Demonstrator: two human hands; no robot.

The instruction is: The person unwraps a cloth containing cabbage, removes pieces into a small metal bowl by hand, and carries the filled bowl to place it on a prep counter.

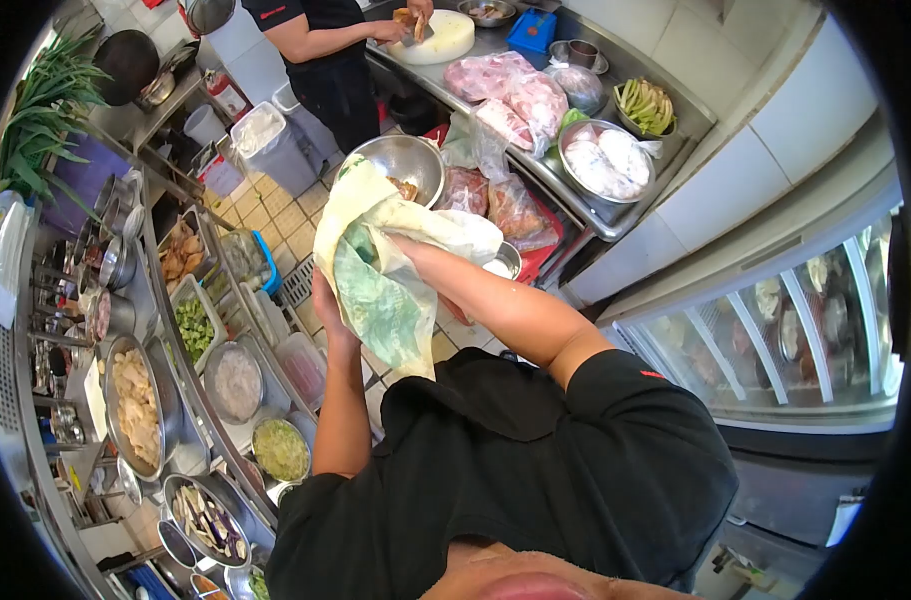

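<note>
A damp-looking cloth [375, 300], pale yellow and green, is bunched up in front of my chest between both hands. My left hand [327, 308] grips its left side, with the fingers mostly hidden behind the fabric. From the right, my right hand [407, 250] reaches into the folds and is closed in the cloth; most of it is covered. Just beyond the cloth is a large steel bowl [430, 170] with some brown food in it, partly hidden by the fabric. A smaller metal bowl [512, 258] shows past my right forearm.
A co-worker [320, 60] cuts food on a round white board [440, 42]. Bagged meat [495, 80] and a bowl of white bags [607, 160] lie on the steel counter. Food pans, one with chicken pieces [135, 400], line the left shelves. A glass-door fridge [775, 330] stands right.
</note>
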